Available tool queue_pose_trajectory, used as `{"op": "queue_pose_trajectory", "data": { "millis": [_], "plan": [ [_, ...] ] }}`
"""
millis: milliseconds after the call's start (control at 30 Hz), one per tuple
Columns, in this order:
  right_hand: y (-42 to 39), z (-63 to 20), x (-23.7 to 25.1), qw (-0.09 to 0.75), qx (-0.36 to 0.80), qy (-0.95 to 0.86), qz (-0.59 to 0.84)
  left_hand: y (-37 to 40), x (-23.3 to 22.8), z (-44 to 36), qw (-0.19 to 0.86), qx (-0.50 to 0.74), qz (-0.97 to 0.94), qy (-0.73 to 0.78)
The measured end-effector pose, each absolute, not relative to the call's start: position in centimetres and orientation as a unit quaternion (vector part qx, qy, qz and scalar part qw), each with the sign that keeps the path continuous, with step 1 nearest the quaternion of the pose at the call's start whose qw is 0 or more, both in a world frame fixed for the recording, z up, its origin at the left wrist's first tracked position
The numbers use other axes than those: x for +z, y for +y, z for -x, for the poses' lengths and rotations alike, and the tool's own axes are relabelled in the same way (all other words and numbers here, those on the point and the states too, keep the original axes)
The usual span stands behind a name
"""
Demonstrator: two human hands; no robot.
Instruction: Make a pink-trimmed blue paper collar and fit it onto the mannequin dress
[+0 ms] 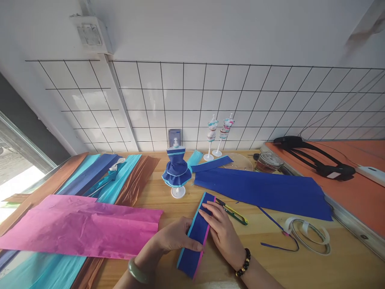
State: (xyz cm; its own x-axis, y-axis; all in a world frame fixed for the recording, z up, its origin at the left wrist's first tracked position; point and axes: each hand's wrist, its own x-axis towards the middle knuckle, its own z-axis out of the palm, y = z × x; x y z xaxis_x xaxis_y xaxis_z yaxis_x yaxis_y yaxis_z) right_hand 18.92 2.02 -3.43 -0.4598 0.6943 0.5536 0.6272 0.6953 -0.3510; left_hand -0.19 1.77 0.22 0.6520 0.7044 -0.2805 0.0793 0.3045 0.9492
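A: How far along is the work?

B: The miniature dress form [178,192] already wears a blue ruffled dress [177,171] trimmed in cyan. Nearer, slightly right, the blue paper strip [194,235] has a border down both long edges; farther right, the large blue sheet [261,190] shows none and looks unworked.

A: And the hands?

B: The left hand [174,237] lays its thumb across the strip, fingers partly hidden, so whether it pinches cannot be told. The right hand [221,226] is unclenched, fingers stretched over the right edge.

A: The strip's place and look?

B: Slanting between both hands, over the wooden tabletop [303,273]: cyan left, deep blue middle, pink right.
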Motion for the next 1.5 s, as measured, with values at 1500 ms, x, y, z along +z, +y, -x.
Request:
{"op": "queue_pose_trajectory", "data": {
  "millis": [1500],
  "plan": [
    [2.9, -19.3, -3.4, 0.415, 0.130, -0.796, 0.421, 2.3, 0.5, 1.3, 0.740, 0.237, -0.537, 0.329]
  ]
}}
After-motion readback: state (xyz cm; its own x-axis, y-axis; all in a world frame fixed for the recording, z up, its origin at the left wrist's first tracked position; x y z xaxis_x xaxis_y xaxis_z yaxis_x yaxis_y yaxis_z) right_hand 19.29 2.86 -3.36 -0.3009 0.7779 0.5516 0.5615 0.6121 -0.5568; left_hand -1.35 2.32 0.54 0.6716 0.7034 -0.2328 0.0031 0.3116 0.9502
